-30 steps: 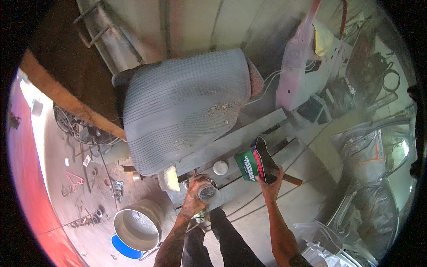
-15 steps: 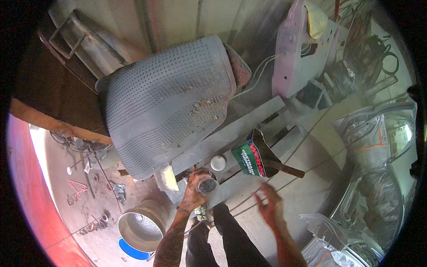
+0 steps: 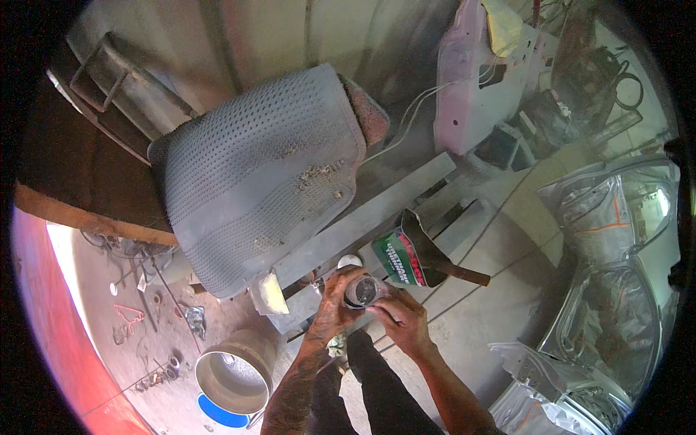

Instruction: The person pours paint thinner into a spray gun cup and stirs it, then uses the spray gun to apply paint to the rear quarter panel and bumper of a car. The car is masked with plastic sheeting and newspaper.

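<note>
- Clear cup, dark contents: held up above the near edge of the slatted bench.
- My left hand: curled around the cup's left side.
- My right hand: bent, fingertips at the cup's right side; can't tell whether they pinch.
- Green can, top open, brown stick jutting out: bench's near edge, right of cup.
- Yellow block: bench's left end.
</note>
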A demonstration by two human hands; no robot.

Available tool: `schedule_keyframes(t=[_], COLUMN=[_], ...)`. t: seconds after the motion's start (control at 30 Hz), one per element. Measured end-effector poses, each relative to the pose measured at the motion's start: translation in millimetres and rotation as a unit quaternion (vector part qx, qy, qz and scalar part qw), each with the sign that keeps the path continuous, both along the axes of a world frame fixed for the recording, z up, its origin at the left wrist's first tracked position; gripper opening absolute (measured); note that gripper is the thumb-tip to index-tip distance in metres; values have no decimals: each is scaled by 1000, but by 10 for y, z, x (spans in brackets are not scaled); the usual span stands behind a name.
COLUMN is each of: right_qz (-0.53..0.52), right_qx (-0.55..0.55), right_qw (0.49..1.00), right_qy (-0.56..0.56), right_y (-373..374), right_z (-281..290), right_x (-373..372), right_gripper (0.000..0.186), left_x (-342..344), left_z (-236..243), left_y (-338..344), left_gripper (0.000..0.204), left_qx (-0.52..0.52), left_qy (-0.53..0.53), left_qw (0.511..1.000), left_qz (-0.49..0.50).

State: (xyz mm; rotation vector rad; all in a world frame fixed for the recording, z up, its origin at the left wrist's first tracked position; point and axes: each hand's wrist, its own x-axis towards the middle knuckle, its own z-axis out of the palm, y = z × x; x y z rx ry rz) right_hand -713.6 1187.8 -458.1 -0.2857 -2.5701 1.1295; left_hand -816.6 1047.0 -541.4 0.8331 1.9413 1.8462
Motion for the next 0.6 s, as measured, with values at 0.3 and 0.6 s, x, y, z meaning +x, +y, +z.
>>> schedule_keyframes(t=[0.3, 0.6], right_qz=[-26, -34], right_qx=[19, 83], right_qw=[999, 996], right_qy=[9, 28], right_y=[410, 642], right_z=[604, 984], right_x=[4, -69], right_gripper=[21, 24], left_x=[-83, -169], left_z=[112, 185], left_y=[388, 709], left_gripper=[96, 88], left_qx=[58, 28], left_qy=[-75, -68], left_qw=[995, 997], left_qz=[-6, 19])
